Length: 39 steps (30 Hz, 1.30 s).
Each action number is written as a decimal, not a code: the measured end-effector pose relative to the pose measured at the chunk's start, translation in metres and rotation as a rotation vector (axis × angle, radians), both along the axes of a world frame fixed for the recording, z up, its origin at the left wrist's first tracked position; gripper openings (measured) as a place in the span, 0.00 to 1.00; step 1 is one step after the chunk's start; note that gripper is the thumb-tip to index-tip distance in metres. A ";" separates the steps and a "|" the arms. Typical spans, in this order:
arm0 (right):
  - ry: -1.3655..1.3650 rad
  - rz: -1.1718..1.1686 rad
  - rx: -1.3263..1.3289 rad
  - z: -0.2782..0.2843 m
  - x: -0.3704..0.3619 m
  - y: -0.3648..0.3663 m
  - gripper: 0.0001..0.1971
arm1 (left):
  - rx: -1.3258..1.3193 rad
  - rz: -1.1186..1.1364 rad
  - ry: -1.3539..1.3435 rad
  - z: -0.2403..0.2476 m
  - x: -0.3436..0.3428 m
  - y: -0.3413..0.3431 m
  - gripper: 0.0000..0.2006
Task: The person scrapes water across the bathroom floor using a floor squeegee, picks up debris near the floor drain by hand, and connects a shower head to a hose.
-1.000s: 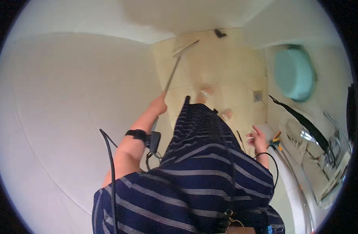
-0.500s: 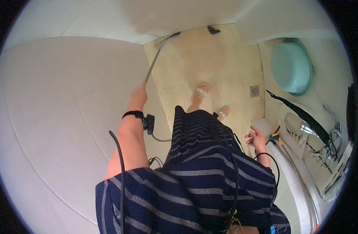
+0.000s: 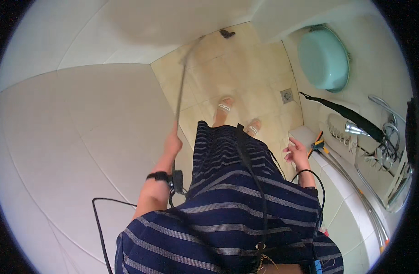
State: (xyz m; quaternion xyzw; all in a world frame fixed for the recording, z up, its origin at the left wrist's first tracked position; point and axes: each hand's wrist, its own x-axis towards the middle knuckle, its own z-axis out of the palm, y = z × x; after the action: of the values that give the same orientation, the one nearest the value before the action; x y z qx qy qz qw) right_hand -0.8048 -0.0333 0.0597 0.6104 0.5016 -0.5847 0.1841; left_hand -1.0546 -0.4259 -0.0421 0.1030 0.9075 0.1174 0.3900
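My left hand (image 3: 174, 142) is closed around a long thin grey pole (image 3: 180, 93), which slants away over the tiled floor. The pole's far end is smeared by motion near the far wall, so its head cannot be made out. On the floor by that wall, just right of the pole's end, lies a dark crumpled clump (image 3: 227, 34). My right hand (image 3: 297, 153) hangs at my right side, empty, with its fingers apart. Nearest to it is an orange and black tool head (image 3: 317, 145) on long poles leaning along the ledge.
A pale green basin (image 3: 325, 59) hangs on the right wall above a square floor drain (image 3: 287, 96). A folded black umbrella-like thing (image 3: 346, 114), a shower head (image 3: 355, 129) and hoses hang further right. A smooth pale wall (image 3: 95, 128) stands close on my left.
My left hand has drawn back toward my body, and the pole's far end has moved with it. My right hand stays at my side. The view has shifted slightly.
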 end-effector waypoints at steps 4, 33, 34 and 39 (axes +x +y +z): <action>-0.025 -0.018 -0.019 0.002 0.004 -0.004 0.21 | -0.158 -0.089 -0.011 -0.024 -0.079 0.054 0.33; 0.123 0.037 -0.029 0.003 0.252 0.078 0.22 | -0.084 0.573 -0.130 -0.040 0.204 0.111 0.29; 0.118 0.034 -0.022 0.004 0.254 0.075 0.22 | -0.079 0.569 -0.135 -0.054 0.196 0.109 0.29; 0.162 0.127 -0.137 0.001 0.253 0.060 0.21 | -0.334 -0.841 -0.073 -0.121 0.181 0.110 0.05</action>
State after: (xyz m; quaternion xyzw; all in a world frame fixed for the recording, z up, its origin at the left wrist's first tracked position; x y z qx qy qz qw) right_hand -0.5513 0.0265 0.0605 0.5142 0.5114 -0.6521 0.2209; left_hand -0.8735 -0.3155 -0.1633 0.3941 0.7789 -0.1956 0.4470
